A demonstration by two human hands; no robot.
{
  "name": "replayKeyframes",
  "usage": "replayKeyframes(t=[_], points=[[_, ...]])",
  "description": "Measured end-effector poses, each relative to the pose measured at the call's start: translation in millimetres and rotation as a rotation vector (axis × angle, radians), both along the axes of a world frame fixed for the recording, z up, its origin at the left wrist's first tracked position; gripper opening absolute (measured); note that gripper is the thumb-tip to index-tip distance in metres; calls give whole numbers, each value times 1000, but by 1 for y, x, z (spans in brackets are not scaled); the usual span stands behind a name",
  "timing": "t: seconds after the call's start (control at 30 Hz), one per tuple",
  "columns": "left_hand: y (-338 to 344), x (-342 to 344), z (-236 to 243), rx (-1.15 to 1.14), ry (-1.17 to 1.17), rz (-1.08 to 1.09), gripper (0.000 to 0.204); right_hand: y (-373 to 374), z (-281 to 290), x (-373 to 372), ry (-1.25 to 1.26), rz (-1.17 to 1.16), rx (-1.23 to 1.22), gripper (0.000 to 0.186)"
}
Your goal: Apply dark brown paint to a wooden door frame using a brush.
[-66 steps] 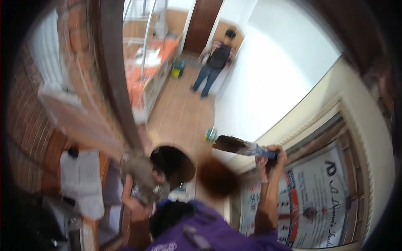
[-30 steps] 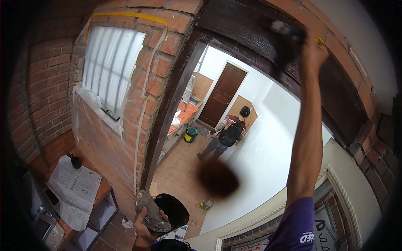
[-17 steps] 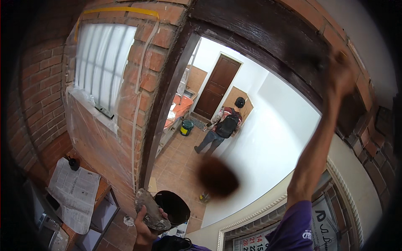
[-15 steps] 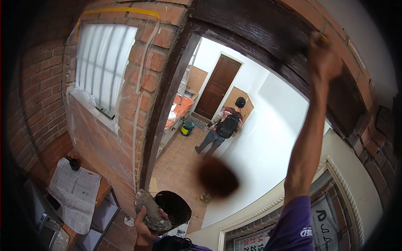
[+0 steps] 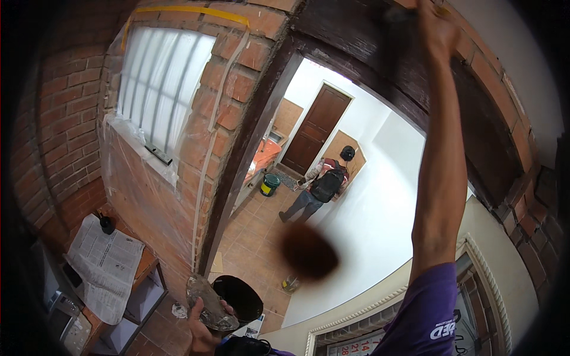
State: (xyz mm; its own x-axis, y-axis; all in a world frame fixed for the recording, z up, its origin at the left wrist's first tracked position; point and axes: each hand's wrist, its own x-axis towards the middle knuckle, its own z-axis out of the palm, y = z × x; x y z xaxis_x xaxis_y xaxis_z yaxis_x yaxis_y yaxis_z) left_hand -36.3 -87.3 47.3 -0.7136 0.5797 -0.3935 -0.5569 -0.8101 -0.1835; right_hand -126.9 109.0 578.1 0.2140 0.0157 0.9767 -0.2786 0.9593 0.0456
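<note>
At the top of the frame, the right hand (image 5: 436,29) is raised against the dark wooden beam (image 5: 380,53), fingers apparently closed on a blurred tool that cannot be made out. Low in the frame, the left hand (image 5: 202,323) grips a plastic-wrapped black bucket (image 5: 237,296). Judging by the stretch, drips could fall on the newspaper-covered desk (image 5: 107,267) or tiled floor (image 5: 249,249), or the bucket might tip.

Brick wall (image 5: 71,136); plastic-covered window (image 5: 157,89); dark wooden door frame (image 5: 249,154); terracotta tiled floor (image 5: 249,249); white walls (image 5: 380,202); brown door (image 5: 314,127).
</note>
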Motion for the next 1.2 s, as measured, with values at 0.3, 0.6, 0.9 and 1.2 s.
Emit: replayKeyframes(t=[0.3,0.6,0.9,1.2], points=[[-5,-1,-17,-233,167,91,48,-21,-2,-15,-66,288,94,30],[-13,-2,-26,-162,87,78,44,-24,-6,-19,41,90,112,29],[-16,-3,-23,-246,154,139,42,-26,-5,-3,-95,229,-17,30],[-10,-6,-26,-151,183,82,49,26,1,15,114,-332,56,34]])
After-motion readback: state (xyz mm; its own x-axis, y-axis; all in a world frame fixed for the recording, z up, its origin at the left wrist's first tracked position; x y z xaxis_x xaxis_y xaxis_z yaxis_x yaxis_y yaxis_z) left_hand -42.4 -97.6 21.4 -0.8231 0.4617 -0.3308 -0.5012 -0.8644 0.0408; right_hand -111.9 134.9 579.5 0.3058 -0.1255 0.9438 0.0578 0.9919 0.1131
